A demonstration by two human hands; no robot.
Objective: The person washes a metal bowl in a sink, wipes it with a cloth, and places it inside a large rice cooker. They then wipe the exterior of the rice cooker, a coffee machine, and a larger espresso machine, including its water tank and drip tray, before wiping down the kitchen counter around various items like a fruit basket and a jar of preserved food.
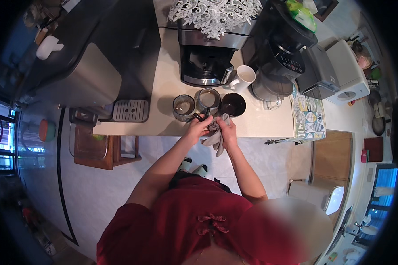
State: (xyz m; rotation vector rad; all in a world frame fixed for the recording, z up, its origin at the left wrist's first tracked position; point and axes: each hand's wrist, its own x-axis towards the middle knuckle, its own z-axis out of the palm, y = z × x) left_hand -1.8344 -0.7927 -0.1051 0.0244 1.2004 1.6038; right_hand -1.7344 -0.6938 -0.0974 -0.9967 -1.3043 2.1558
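Note:
In front of me, my left hand (pixel 197 128) is by the dark handles of two mugs, its thumb and fingers pointing right. Whether it grips a handle or part of the cloth is hidden. My right hand (pixel 228 131) pinches a bunched grey cloth (pixel 215 140), which hangs at the counter's front edge. Just beyond the hands stand a glossy mug (pixel 183 106) on the left, another mug (pixel 208 98) in the middle and a dark mug (pixel 232 104) on the right, all showing their open tops. Behind the dark mug, a white mug (pixel 244 77) leans or stands by the coffee maker.
A coffee maker (pixel 209 66) topped by a lace cover (pixel 215 15) backs the mugs. To its right is a black appliance with a glass jug (pixel 272 86). A dark dispenser with a slotted drip tray (pixel 130 110) stands left. A wooden stool (pixel 111 149) is below the counter (pixel 265 124).

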